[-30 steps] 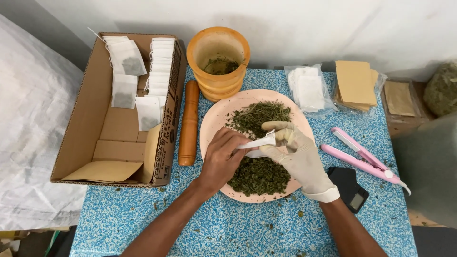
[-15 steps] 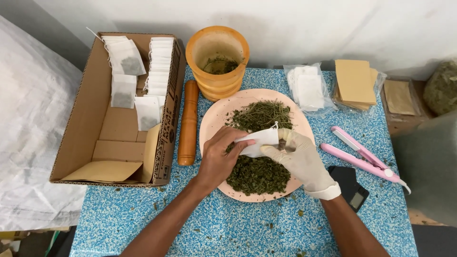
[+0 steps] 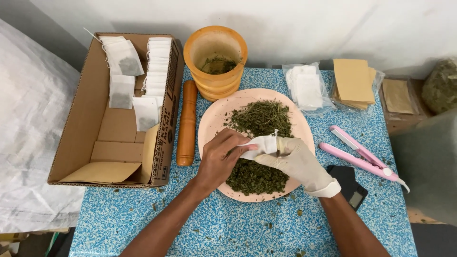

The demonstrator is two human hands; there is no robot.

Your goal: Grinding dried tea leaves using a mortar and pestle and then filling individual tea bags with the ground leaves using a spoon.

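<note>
The speckled blue table (image 3: 247,223) carries a pink plate (image 3: 212,124), wooden mortar (image 3: 215,59), pestle (image 3: 187,123) and cardboard box (image 3: 90,119).

Open brown cardboard box (image 3: 114,138) left; clear sachet bags (image 3: 307,90) behind plate.

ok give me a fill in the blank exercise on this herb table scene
1. Both hands hold a small white filter bag above the ____ plate of dried herbs.
2. The ____ hand wears a white glove; the left hand is bare.
3. The wooden pestle lies between the plate and the ____ box.
4. The filled bags sit inside the ____.

Missing words: pink; right; cardboard; box
</note>
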